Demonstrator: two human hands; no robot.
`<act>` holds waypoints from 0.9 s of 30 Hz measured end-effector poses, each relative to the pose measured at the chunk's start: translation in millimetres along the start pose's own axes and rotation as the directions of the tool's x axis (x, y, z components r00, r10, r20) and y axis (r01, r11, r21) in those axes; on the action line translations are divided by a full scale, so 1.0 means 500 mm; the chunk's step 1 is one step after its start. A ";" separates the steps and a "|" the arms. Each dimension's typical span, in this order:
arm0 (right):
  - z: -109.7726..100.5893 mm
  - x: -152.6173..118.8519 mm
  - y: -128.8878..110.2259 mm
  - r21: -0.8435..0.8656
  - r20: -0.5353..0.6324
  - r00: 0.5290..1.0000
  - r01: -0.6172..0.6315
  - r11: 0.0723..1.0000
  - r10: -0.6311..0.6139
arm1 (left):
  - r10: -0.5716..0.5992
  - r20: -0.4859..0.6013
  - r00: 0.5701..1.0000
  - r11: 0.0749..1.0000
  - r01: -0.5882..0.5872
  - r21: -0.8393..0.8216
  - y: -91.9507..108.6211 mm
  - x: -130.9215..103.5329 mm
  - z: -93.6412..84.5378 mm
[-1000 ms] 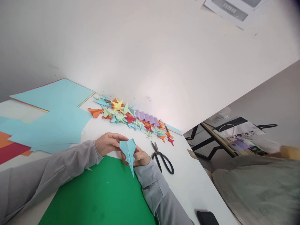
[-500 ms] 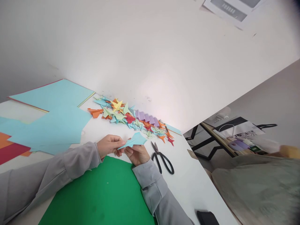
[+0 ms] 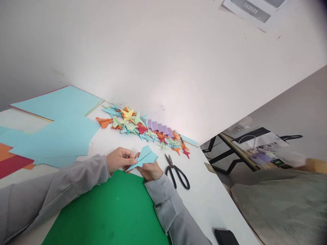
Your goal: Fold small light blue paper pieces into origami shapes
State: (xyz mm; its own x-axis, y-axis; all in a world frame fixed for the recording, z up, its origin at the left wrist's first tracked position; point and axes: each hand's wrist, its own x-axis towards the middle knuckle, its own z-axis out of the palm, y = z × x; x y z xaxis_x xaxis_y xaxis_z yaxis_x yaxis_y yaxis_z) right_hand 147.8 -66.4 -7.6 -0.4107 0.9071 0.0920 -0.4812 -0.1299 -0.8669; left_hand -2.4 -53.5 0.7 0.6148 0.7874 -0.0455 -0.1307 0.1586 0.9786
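Note:
A light blue paper plane (image 3: 147, 156) is held between my two hands above the far edge of a green mat (image 3: 109, 207). My left hand (image 3: 120, 158) is closed, its thumb and fingers pinching the plane near its pointed nose. From below and the right, my right hand (image 3: 151, 170) grips the plane's body, with some fingers hidden under the paper. Both wings are spread, and a crease runs down the middle. Close to my right hand lie black-handled scissors (image 3: 176, 172), their blades pointing away from me.
Behind my hands is a heap of small folded paper planes (image 3: 130, 124) beside a pleated purple strip (image 3: 159, 128). Blue sheets (image 3: 58, 139) and a red sheet (image 3: 15, 166) spread at left. A black object (image 3: 226, 237) sits near the table's right edge; a shelf (image 3: 238, 149) stands beyond.
The paper plane has turned in my hands, so its upper face and central crease now show more fully. My hands have barely shifted, and the things on the table stay put.

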 end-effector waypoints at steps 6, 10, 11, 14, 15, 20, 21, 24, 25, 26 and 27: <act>-0.001 0.007 -0.001 0.047 -0.005 1.000 0.021 0.999 -0.021 | 0.145 -0.078 0.986 0.986 -0.138 0.093 -0.004 -0.008 0.003; -0.005 0.007 -0.001 0.102 -0.032 0.999 0.039 0.994 -0.036 | 0.213 -0.122 0.969 0.968 -0.193 0.160 -0.003 -0.014 0.004; -0.006 0.007 -0.001 0.102 -0.040 0.999 0.035 0.994 -0.031 | 0.239 -0.132 0.962 0.959 -0.212 0.189 -0.002 -0.015 0.005; -0.006 0.008 0.001 0.092 -0.079 0.997 0.024 0.995 -0.017 | 0.308 -0.138 0.941 0.916 -0.255 0.310 -0.001 -0.016 0.007; -0.005 0.009 0.001 0.091 -0.096 0.995 0.024 0.996 -0.015 | 0.328 -0.131 0.936 0.891 -0.260 0.371 -0.001 -0.016 0.007; 0.002 0.019 0.000 0.071 -0.160 0.986 0.062 0.996 -0.050 | 0.451 -0.060 0.891 0.658 -0.287 0.696 0.001 -0.018 0.007; 0.004 0.020 0.000 0.056 -0.162 0.985 0.066 0.996 -0.056 | 0.454 -0.049 0.889 0.637 -0.286 0.715 0.002 -0.018 0.007; 0.006 0.020 -0.003 0.012 -0.138 0.989 0.057 0.998 -0.055 | 0.424 -0.039 0.905 0.657 -0.277 0.701 0.003 -0.018 0.007; 0.007 0.018 -0.004 0.004 -0.122 0.991 0.053 0.999 -0.052 | 0.411 -0.044 0.911 0.676 -0.272 0.685 0.004 -0.018 0.007; 0.007 0.016 -0.005 0.002 -0.104 0.993 0.049 0.999 -0.048 | 0.398 -0.053 0.916 0.698 -0.264 0.666 0.004 -0.019 0.007; 0.008 0.014 -0.007 0.004 -0.084 0.995 0.045 0.999 -0.044 | 0.386 -0.068 0.920 0.721 -0.255 0.644 0.005 -0.019 0.007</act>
State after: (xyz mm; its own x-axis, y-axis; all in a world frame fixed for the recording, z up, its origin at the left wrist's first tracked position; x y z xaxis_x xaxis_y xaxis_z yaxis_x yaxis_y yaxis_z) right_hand 143.6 -61.2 -2.2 -0.3221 0.9425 0.0886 -0.5026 -0.0910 -0.8597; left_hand -5.6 -62.6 4.1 0.4621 0.8261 0.3225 0.2498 -0.4701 0.8465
